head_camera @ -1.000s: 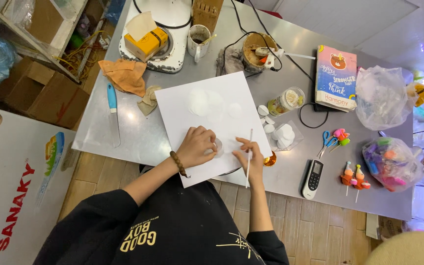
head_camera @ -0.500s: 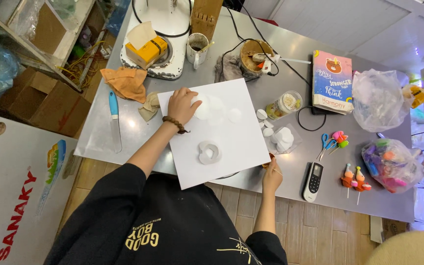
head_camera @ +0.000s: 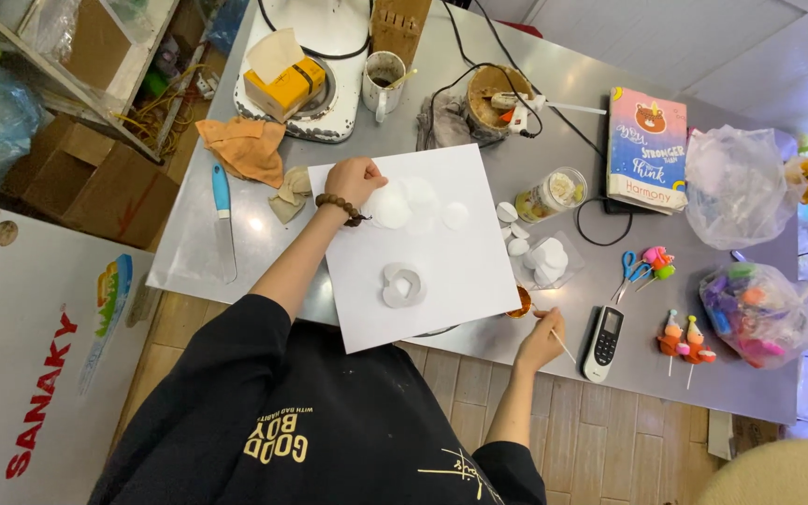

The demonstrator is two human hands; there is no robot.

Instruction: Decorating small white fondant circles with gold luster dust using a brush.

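A white square board (head_camera: 465,248) lies on the steel table (head_camera: 264,238). Near its middle sits a small pale grey ring-shaped piece (head_camera: 402,285). Thin white discs (head_camera: 404,201) lie at the board's far edge. My left hand (head_camera: 355,180), with a bead bracelet on the wrist, rests closed on the far left corner of the board, touching the discs. My right hand (head_camera: 541,339) holds a thin stick (head_camera: 554,337) at the table's near edge, its tip at a small orange pot (head_camera: 519,304).
A blue-handled knife (head_camera: 223,224) and an orange cloth (head_camera: 247,148) lie to the left. A mug (head_camera: 383,82), a glue gun (head_camera: 516,103), a jar (head_camera: 554,192), a notebook (head_camera: 647,150), scissors (head_camera: 630,266), a remote (head_camera: 602,341), figurines (head_camera: 683,339) and plastic bags (head_camera: 759,309) crowd the far and right side.
My left hand left the ring-shaped piece and moved to the discs at the board's far edge. My right hand moved off the board with the stick to the orange pot.
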